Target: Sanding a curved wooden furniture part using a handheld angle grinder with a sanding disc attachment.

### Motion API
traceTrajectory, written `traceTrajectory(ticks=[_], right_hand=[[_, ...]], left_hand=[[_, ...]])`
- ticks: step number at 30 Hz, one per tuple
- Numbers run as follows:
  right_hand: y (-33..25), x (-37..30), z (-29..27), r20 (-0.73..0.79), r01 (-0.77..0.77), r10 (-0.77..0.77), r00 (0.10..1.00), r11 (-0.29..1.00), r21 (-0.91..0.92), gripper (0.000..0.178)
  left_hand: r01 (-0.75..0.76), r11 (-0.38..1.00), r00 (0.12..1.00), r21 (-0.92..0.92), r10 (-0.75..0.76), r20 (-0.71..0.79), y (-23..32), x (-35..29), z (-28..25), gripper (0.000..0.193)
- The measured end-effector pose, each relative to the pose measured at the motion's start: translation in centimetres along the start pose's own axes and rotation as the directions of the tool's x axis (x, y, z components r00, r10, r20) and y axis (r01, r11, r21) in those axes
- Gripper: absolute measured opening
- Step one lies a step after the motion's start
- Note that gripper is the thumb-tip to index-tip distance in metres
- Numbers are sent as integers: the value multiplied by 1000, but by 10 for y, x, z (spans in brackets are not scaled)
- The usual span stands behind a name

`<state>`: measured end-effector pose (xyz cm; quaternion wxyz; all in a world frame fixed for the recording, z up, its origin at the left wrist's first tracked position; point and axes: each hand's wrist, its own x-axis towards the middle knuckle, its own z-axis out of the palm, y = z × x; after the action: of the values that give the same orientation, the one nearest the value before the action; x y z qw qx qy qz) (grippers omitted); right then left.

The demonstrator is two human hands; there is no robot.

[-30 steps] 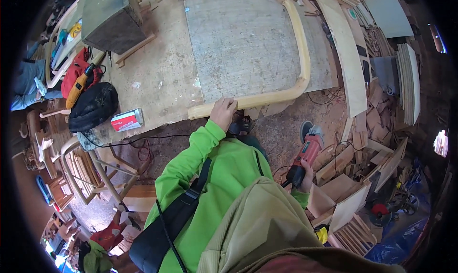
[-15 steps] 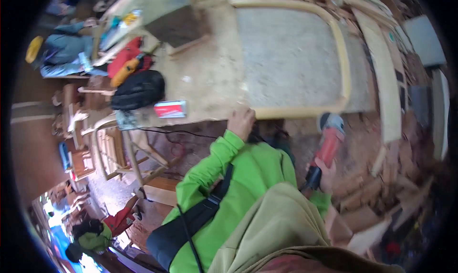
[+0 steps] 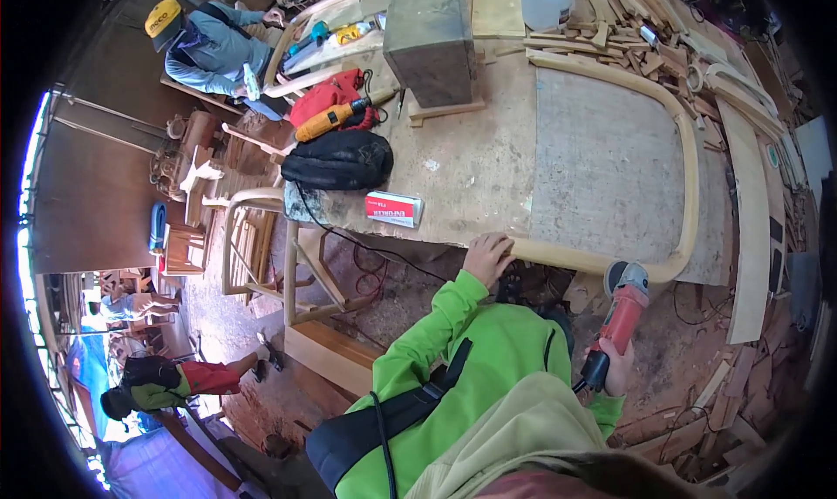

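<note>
My left hand (image 3: 488, 257) steadies the curved pale wooden frame (image 3: 689, 163) on the bench (image 3: 471, 163); right hand (image 3: 617, 366) closed round the red angle grinder (image 3: 621, 312), disc just short of the frame's corner; sanding looks barely begun

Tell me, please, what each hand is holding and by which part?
The right hand grips the red angle grinder by its rear handle. The left hand rests on the near rail of the curved pale wooden frame, pressing rather than gripping.

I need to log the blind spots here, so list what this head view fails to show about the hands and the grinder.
- Right hand: fingers wrap behind the red angle grinder; grip detail hidden.
- Grinder disc: turned away, too small to judge.
- Left hand: palm covers its contact with the curved wooden frame.
- Frame's far end: lost among wood scraps.
</note>
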<state>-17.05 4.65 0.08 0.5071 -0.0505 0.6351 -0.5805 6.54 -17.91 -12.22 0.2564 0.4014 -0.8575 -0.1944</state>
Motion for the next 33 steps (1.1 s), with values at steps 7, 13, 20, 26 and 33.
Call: traceTrajectory(ticks=[7, 13, 20, 26, 33], right_hand=[[-9, 3, 10, -3, -26, 26, 1000, 999, 23, 34], [-10, 6, 21, 30, -50, 50, 998, 999, -16, 36], [-6, 11, 44, 94, -46, 55, 994, 994, -96, 39], [2, 18, 46, 111, -29, 40, 993, 995, -99, 39], [8, 25, 55, 97, -25, 34, 995, 995, -92, 40]], left_hand=[[109, 977, 983, -184, -133, -124, -22, -3, 3, 47], [295, 875, 955, -385, -270, 119, -42, -5, 18, 55], [291, 875, 956, -387, -248, 158, -51, -8, 26, 57], [353, 833, 933, -427, -279, 227, -57, -7, 23, 57], [350, 849, 930, -397, -264, 255, -55, -2, 24, 57]])
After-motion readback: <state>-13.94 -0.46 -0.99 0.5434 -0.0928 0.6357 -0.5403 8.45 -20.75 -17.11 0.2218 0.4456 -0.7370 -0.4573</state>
